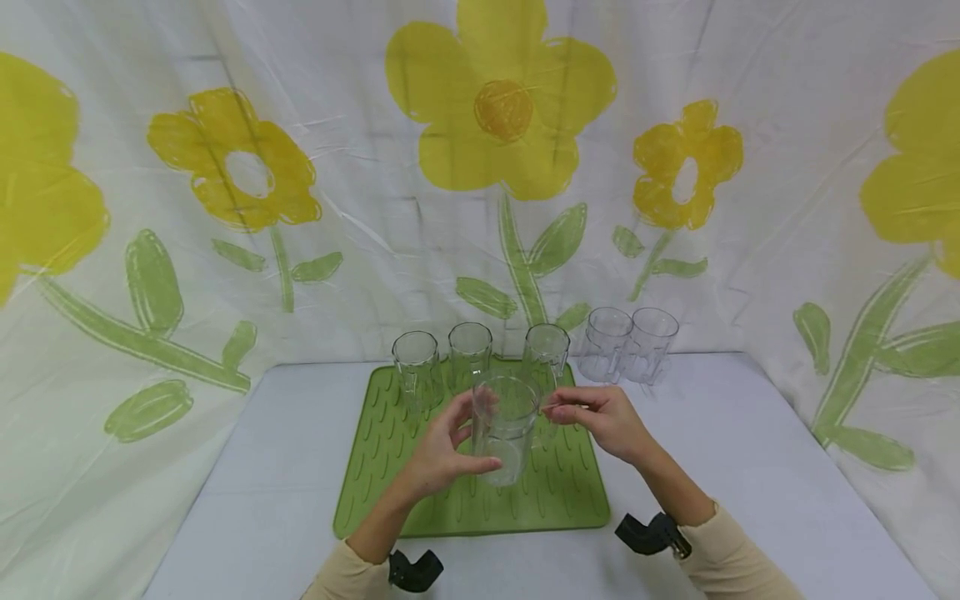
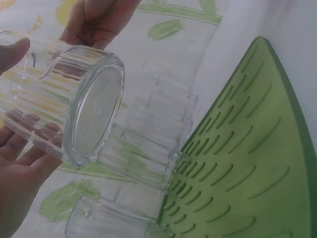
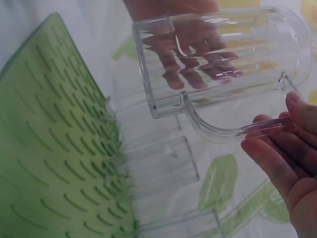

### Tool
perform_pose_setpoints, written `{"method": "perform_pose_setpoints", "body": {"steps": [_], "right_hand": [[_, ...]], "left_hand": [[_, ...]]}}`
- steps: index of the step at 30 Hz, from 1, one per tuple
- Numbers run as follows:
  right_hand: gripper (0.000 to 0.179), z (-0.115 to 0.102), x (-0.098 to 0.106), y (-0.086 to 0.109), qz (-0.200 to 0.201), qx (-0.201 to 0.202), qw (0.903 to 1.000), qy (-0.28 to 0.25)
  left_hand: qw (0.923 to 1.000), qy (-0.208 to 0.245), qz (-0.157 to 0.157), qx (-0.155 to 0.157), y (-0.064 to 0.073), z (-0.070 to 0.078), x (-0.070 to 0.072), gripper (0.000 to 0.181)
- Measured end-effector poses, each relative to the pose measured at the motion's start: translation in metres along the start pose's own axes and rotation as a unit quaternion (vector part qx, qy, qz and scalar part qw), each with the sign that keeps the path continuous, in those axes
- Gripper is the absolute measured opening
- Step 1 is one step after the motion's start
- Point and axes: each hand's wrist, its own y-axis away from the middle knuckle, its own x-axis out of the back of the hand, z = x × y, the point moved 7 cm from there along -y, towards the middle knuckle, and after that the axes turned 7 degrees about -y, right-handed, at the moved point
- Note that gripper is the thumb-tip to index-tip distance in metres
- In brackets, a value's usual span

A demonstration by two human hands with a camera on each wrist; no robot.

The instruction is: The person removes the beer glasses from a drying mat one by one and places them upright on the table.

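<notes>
The clear mug [image 1: 501,442] is sitting between the two hands, raised above the green mat [image 1: 450,512], with its base facing down toward the mat and its mouth facing up. Its long axis is running roughly upright; any slight tilt cannot be judged with certainty.

The left hand [image 1: 446,454] is gripping the mug around its wall, the thumb pressing on one side and the fingers spreading along the opposite side. The right hand [image 1: 611,421] is pinching the handle [image 3: 213,133] between thumb and fingers, at the part nearer the mouth.

The governing relation is lying across the mug: the handle is projecting toward the right hand, while the wall opposite is facing the left palm. The left hand is therefore being the nearer one to the mug's body, and the right hand is touching only the handle.

Beyond the hands, three further mugs are standing upright in a spaced row along the far edge of the mat: a left mug [image 1: 416,367], a middle mug [image 1: 471,354] and a right mug [image 1: 547,350]. Beyond the right hand, two more mugs [image 1: 651,346] are standing close together off the mat, on the white tabletop [image 1: 262,467]
</notes>
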Motion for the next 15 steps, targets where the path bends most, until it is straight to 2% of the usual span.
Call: {"method": "perform_pose_setpoints", "body": {"steps": [8, 15], "right_hand": [[0.023, -0.0023, 0.0009, -0.0010, -0.006, 0.000, 0.9998, -0.019], [0.022, -0.0054, 0.0001, -0.0055, -0.001, 0.000, 1.0000, 0.002]], "left_hand": [[0.9999, 0.002, 0.000, -0.016, -0.0003, 0.0010, -0.0009, 0.085], [0.9992, -0.017, 0.005, -0.037, 0.0002, 0.0060, 0.0022, 0.083]]}}
